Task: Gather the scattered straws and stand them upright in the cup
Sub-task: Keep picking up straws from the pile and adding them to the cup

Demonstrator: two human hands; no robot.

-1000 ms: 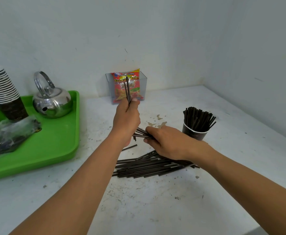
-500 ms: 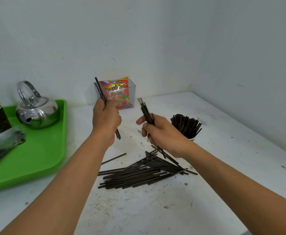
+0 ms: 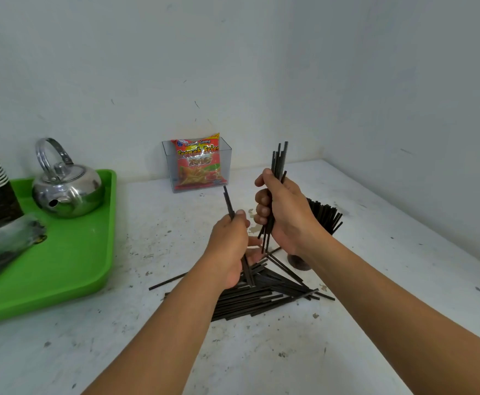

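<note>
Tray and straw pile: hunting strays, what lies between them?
Head view: one stray straw beside the pile; otherwise bare, stained tabletop up to the tray.

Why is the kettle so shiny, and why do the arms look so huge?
Head view: the metal kettle mirrors the light, giving bright glare patches; the wide-angle lens stretches the near forearms; soft light leaves the straws on the table only faint shadows.

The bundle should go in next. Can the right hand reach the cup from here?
Likely yes. The right hand, gripping its bundle upright, is right beside the cup, and nothing shows between them. The standing straws already inside may crowd the opening.
</note>
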